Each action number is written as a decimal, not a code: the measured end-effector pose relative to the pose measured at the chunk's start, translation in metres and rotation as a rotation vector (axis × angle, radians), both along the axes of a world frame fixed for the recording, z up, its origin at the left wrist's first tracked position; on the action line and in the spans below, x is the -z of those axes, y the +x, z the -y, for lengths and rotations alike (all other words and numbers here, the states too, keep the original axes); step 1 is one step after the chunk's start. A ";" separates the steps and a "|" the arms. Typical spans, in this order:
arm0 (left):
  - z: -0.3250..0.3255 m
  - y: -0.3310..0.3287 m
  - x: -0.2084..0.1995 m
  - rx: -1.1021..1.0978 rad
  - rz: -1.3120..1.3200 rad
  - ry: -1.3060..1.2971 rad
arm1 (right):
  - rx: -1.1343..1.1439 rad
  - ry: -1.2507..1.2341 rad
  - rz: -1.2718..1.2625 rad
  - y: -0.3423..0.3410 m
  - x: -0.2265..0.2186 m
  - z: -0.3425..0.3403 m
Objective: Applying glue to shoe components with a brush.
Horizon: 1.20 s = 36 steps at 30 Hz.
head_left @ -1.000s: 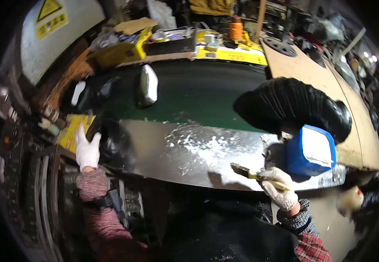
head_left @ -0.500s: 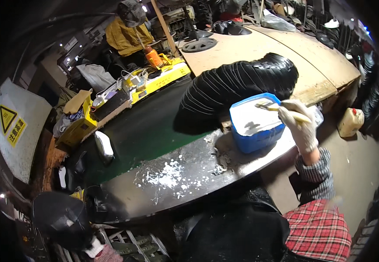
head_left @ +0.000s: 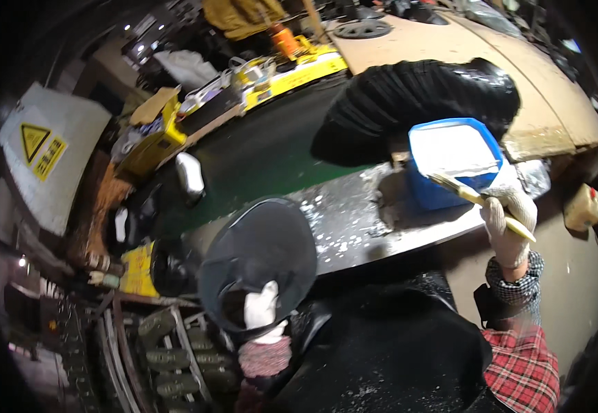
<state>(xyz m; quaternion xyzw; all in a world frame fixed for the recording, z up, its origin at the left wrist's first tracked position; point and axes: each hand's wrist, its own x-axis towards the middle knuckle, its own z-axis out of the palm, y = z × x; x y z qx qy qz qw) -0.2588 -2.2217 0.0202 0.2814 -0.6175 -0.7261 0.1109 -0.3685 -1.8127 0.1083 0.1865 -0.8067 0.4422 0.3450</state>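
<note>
My left hand [head_left: 262,313], in a white glove, is closed on the lower edge of a curved black rubber piece [head_left: 278,230]. The piece stands up in front of the bench, its hollow side facing me, and I cannot make out its exact kind. In my gloved right hand [head_left: 510,219] is a paintbrush [head_left: 463,191] with a pale handle, gripped near its middle. Its bristles hang at the front wall of a blue tub [head_left: 431,187], below the rim. White liquid [head_left: 454,148] fills much of that tub.
Behind the tub lies a stack of black curved pieces [head_left: 409,103]. White splashes mark the metal bench edge [head_left: 350,227]. A white shoe-shaped form [head_left: 189,175] rests on the green belt [head_left: 264,165]. Lower left, a rack [head_left: 175,358] holds several soles. A jerrycan [head_left: 584,208] stands at right.
My left hand has brought the black piece up and right, in front of the bench. The brush has come out of the tub toward me. The whole view has shifted.
</note>
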 end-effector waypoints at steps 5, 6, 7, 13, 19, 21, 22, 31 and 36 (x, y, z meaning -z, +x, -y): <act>-0.013 -0.017 0.031 0.139 -0.251 0.061 | -0.851 -0.257 0.623 -0.027 -0.017 0.129; -0.012 -0.011 0.029 0.125 -0.246 0.068 | -0.949 -0.307 0.777 -0.037 -0.019 0.158; -0.011 -0.008 0.029 0.122 -0.244 0.081 | -1.008 -0.354 0.936 -0.047 -0.019 0.185; 0.003 0.003 0.030 0.099 -0.221 0.145 | -0.746 -0.368 0.690 -0.055 0.034 0.167; 0.012 -0.012 0.029 0.122 -0.223 0.170 | -0.659 -0.288 0.282 -0.055 -0.001 0.209; 0.009 -0.018 0.021 0.121 -0.240 0.151 | -0.841 0.006 -0.133 -0.052 -0.028 0.245; 0.009 -0.024 0.021 0.133 -0.244 0.156 | -0.937 0.056 -0.003 -0.038 -0.028 0.261; 0.026 -0.047 -0.011 0.111 -0.207 0.076 | -1.398 0.154 0.250 -0.002 0.008 0.188; 0.025 -0.042 -0.011 0.108 -0.174 0.077 | -0.582 -0.391 0.587 0.010 0.023 0.135</act>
